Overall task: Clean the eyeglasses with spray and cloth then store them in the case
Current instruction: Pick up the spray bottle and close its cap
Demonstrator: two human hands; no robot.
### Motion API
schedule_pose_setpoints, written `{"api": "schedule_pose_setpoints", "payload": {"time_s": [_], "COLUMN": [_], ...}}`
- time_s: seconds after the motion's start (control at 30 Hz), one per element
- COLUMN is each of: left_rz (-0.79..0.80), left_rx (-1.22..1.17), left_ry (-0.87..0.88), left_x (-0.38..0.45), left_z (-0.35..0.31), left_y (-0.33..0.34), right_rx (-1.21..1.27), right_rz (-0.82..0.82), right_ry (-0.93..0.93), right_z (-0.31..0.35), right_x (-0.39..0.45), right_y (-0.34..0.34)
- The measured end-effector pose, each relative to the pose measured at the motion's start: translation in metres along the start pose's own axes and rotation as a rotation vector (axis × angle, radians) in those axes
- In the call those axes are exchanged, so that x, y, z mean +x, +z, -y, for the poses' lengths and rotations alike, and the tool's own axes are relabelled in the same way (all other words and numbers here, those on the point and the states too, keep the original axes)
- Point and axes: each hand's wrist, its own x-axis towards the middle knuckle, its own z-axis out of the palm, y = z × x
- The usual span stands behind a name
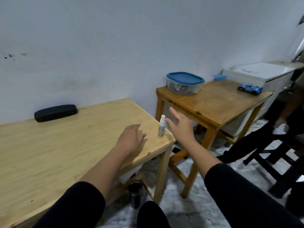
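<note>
A small white spray bottle (161,128) with a colourful label stands upright near the right corner of the light wooden table (65,150). My right hand (180,125) hovers just right of it, fingers spread, a small gap between them. My left hand (130,137) rests on the table just left of the bottle, fingers relaxed; something faint and clear lies by its fingertips, too blurred to name. A shut black glasses case (55,113) lies at the table's back edge by the wall. I see no cloth.
A second, darker wooden table (213,102) stands to the right with a blue-lidded clear container (185,83) and a blue toy car (250,89). A white box (256,74) sits behind it. Another person sits at far right on a black chair (271,162).
</note>
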Motion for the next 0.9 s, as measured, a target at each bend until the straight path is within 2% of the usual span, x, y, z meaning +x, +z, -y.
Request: {"api": "schedule_pose_setpoints", "payload": {"time_s": [0.13,0.27,0.67,0.9], "left_rz": [0.001,-0.045,-0.114,-0.102], "left_rx": [-0.065,-0.160,-0.310,-0.372], "left_ry": [-0.024,-0.013,0.075,0.036], "left_x": [-0.004,0.002,0.017,0.020], "left_z": [0.006,0.005,0.000,-0.005], "left_y": [0.014,0.018,0.030,0.030], "right_rx": [0.372,0.558,0.685,0.683], "right_rz": [-0.003,-0.031,-0.110,-0.105], "right_ry": [0.204,0.286,0.270,0.248], "right_z": [-0.016,-0.022,-0.029,-0.032], "right_x": [-0.016,-0.017,-0.008,-0.006], "right_y": [0.020,0.034,0.050,0.049]}}
